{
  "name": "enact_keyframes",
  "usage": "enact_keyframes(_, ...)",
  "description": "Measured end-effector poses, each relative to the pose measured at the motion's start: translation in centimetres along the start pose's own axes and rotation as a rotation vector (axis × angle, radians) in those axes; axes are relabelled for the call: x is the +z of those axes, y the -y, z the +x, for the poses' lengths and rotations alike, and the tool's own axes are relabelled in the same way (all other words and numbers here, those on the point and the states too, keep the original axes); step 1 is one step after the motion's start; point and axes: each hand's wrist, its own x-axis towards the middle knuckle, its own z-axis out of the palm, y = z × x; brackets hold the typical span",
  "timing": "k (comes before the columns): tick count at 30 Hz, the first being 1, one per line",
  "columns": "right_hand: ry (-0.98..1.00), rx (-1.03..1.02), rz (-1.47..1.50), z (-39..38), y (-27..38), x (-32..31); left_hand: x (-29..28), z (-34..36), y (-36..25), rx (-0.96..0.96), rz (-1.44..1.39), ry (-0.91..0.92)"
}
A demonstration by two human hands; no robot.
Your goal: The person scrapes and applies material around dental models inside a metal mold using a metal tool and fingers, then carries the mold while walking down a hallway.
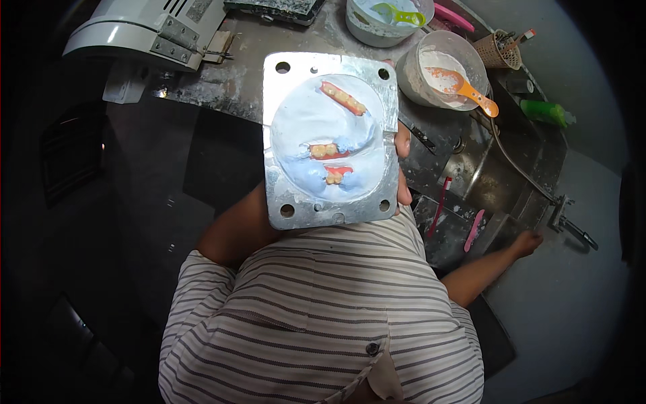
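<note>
A square metal denture flask half [274,182] is held up in front of my chest, its face toward me. Pale blue-white plaster [296,114] fills its round well. Three pieces of pink base with cream teeth are set in it: a long strip [343,98] at the top, a short piece [325,151] in the middle and a smaller one [334,176] below. My left hand [403,145] supports the flask from behind; only fingertips show, wrapped round its right edge. Away to the right, my right hand [527,243] is closed at the sink's near edge, with nothing visible in it.
At the back right stand a tub of white powder [431,64] with an orange scoop [464,87] and a tub with a green scoop [404,15]. A tap [565,215] is beside the metal sink [484,172]. A white machine [141,34] occupies the back left.
</note>
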Motion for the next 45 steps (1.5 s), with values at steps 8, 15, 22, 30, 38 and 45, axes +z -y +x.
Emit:
enact_keyframes(8,0.480,0.404,0.136,-3.0,-18.0,7.4,-1.3,1.6,-0.8,-0.041,0.024,0.054)
enact_keyframes(15,0.129,0.123,0.420,-1.8,1.0,-2.7,1.0,1.6,1.0,0.204,-0.019,-0.063)
enact_keyframes(22,0.272,-0.465,1.471,-11.4,28.3,-16.9,1.7,4.1,2.2,0.389,0.011,-0.048)
enact_keyframes(30,0.761,-1.332,1.397,-17.0,34.7,-19.7,4.2,5.5,3.3,0.333,-0.058,-0.146)
enact_keyframes(38,0.943,-1.054,1.387,-19.5,34.8,-20.9,4.0,5.0,3.9,0.380,-0.096,-0.178)
enact_keyframes(45,0.930,-1.081,1.387,-19.1,34.7,-20.0,4.0,4.7,4.0,0.396,-0.104,-0.192)
